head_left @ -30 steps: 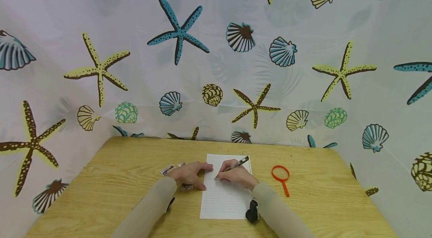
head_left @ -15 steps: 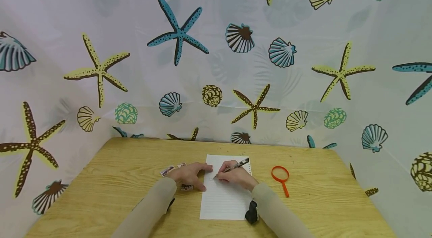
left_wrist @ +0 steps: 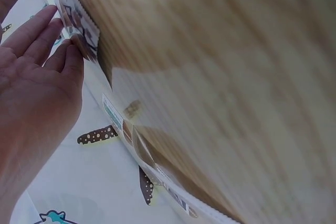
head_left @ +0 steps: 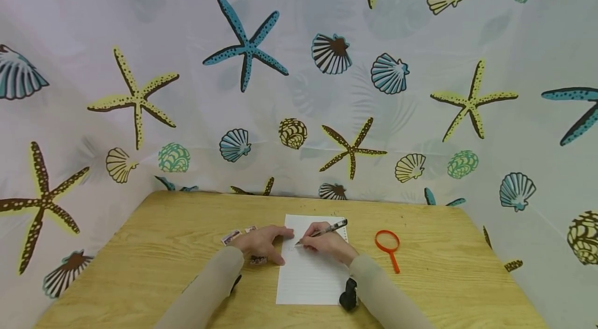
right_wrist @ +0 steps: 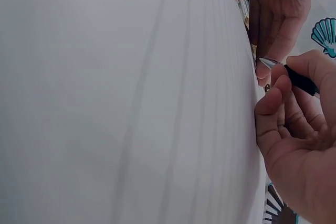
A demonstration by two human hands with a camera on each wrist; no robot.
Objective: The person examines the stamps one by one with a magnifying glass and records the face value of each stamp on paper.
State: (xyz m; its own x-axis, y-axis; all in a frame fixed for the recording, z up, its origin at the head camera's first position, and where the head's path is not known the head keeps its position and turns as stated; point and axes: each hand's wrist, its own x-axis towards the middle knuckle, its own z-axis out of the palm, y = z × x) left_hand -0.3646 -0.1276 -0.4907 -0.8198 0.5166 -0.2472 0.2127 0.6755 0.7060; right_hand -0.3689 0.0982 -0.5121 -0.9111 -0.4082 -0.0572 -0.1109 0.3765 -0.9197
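A sheet of white lined paper (head_left: 306,285) with a perforated right edge lies on the table. My right hand (head_left: 328,243) pinches a pen (head_left: 333,227), its tip at a short line of faint marks in the upper left of the sheet. The right wrist view shows the pen's dark grip (right_wrist: 302,81) and silvery tip between thumb and fingers. With fingers spread, my left hand (head_left: 261,242) rests at the sheet's left edge, thumb and fingertips on the paper. Several small stamps (head_left: 231,236) lie around and partly under that hand; one jagged-edged stamp (left_wrist: 79,17) is close to its fingers.
A red magnifying glass (head_left: 387,241) lies right of the paper, handle toward me. The wooden table (head_left: 434,266) meets a white curtain (head_left: 299,85) printed with starfish and shells at the back and both sides. A black wrist device (head_left: 348,295) overlaps the sheet's lower right corner.
The pen's tip has shifted slightly on the paper and its upper end has tilted a little to the right. My left hand, the stamps and the magnifying glass stay in place.
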